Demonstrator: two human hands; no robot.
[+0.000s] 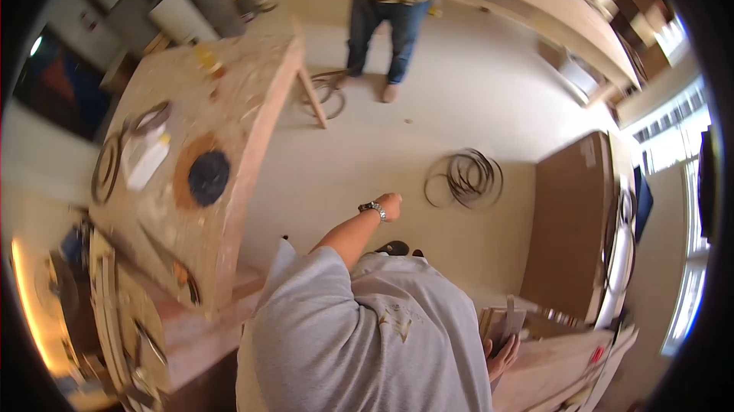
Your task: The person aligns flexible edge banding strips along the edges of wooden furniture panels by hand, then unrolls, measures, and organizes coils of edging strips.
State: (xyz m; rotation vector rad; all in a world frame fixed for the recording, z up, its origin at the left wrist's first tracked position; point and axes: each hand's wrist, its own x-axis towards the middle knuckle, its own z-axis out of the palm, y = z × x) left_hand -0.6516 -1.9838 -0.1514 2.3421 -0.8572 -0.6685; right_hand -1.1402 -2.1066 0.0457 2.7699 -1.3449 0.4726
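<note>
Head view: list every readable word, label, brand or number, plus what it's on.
No text can be read.
Pale label on the brown box: too small and blurred.
Print on the grey shirt: no letters discernible.
Wristwatch: any dial markings too small.
White container on the worktable: any lettering too blurred.

looking forward and steeply down from head height, close above the grey shirt (306, 335), wide enough to take in floor (367, 152), table (162, 209) and window (683, 312).
</note>
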